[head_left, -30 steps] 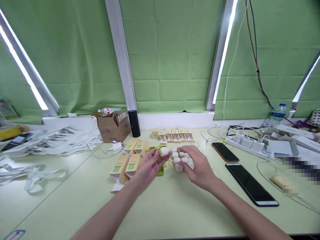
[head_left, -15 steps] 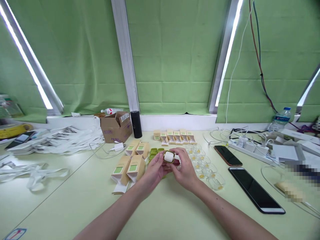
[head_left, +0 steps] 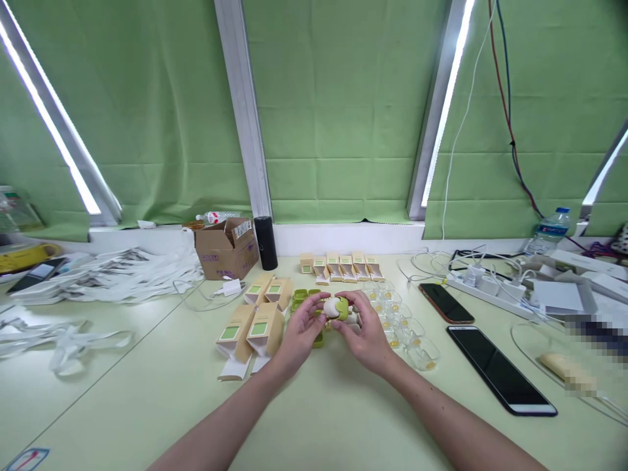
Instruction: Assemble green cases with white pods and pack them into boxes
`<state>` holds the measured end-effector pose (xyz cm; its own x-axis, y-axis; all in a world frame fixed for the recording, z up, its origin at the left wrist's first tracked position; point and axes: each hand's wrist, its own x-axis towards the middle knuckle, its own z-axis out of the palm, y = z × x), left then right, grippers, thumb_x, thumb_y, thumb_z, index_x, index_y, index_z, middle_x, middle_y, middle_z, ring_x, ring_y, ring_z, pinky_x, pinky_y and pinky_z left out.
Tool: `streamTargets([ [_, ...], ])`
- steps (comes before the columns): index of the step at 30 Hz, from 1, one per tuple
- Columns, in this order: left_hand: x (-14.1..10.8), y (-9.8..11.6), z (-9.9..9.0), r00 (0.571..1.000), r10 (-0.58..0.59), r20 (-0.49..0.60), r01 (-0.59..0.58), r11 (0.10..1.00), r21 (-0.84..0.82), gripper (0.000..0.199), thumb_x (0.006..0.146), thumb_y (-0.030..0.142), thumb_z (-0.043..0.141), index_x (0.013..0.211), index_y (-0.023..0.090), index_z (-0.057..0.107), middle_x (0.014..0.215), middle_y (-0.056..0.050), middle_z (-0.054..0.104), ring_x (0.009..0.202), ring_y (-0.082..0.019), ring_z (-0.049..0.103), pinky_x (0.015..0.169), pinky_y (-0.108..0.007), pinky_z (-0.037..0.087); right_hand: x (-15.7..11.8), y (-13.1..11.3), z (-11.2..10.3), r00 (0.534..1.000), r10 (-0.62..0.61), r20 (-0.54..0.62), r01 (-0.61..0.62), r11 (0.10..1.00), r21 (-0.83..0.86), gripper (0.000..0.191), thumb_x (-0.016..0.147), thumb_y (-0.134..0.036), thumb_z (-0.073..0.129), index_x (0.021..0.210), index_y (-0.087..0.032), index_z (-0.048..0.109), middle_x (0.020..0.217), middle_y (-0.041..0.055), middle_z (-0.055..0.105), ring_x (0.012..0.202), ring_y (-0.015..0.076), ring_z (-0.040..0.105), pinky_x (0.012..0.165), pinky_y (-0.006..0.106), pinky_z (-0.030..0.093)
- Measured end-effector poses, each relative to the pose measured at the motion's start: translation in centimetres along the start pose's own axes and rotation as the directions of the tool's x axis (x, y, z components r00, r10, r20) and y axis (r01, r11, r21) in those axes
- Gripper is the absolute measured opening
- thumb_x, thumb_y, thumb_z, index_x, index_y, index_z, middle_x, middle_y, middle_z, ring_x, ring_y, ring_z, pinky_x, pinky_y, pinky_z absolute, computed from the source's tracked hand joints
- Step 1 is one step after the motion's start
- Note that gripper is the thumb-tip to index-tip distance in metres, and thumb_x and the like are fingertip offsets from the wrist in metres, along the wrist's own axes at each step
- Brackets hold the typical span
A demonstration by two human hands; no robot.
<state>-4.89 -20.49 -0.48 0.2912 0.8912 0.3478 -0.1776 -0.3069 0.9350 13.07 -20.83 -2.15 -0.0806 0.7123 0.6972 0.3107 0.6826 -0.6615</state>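
- The left hand [head_left: 299,333] and the right hand [head_left: 367,333] met over the middle of the counter [head_left: 147,392], both raised just above its surface.
- Between them sat a small white piece [head_left: 331,307] joined to a green cap [head_left: 342,308]; the left grip was closed on the white side, thumb and fingertips pinching it.
- The right grip was clamped on the green cap side, with its fingers [head_left: 354,302] curled over the top.
- Just beneath the hands, a few green caps [head_left: 300,296] lay on the counter, partly hidden by the left hand.
- Just right of the right hand, a cluster of clear plastic cups [head_left: 407,333] with yellow bottoms ran in rows toward the near right.
- Left of the left hand stood tan cartons [head_left: 259,327] with green labels, their flaps open.
- Further back, toward the far edge, a row of smaller tan cartons [head_left: 341,265] stood side by side.
- A brown cardboard box [head_left: 224,252] and a black cylinder [head_left: 265,242] stood at the far edge, left of centre.
- Two dark phones [head_left: 500,369] lay flat to the right, well apart from the hands, near a white power strip [head_left: 490,286] with cables.
- A pile of white straps [head_left: 112,275] covered the far left of the counter.
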Motion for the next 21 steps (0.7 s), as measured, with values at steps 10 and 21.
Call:
streamTargets([
  [10, 0.4, -2.0, -0.7, 0.992, 0.128, -0.022, -0.116, 0.947, 0.301, 0.045, 0.094, 0.042, 0.074, 0.134, 0.023, 0.065, 0.136, -0.014, 0.066, 0.122, -0.028, 0.066, 0.109, -0.049, 0.053, -0.2, 0.3, 0.5, 0.988, 0.155, -0.009, -0.152, 0.979, 0.138, 0.037, 0.092, -0.037, 0.072, 0.126, -0.025, 0.065, 0.122, 0.0086, 0.070, 0.105, 0.0256, 0.065, 0.096, 0.044, 0.054],
  [21, 0.2, -1.4, -1.1, 0.964, 0.265, -0.014, -0.222, 0.835, 0.504, 0.036, 0.097, 0.024, 0.064, 0.132, 0.027, 0.063, 0.132, -0.010, 0.063, 0.128, -0.027, 0.060, 0.110, -0.047, 0.051, 0.0, -0.1, -0.7, 0.991, -0.122, -0.056, 0.117, 0.988, -0.096, 0.047, 0.096, -0.030, 0.067, 0.142, -0.029, 0.060, 0.136, 0.0117, 0.062, 0.127, 0.0305, 0.058, 0.102, 0.050, 0.055],
])
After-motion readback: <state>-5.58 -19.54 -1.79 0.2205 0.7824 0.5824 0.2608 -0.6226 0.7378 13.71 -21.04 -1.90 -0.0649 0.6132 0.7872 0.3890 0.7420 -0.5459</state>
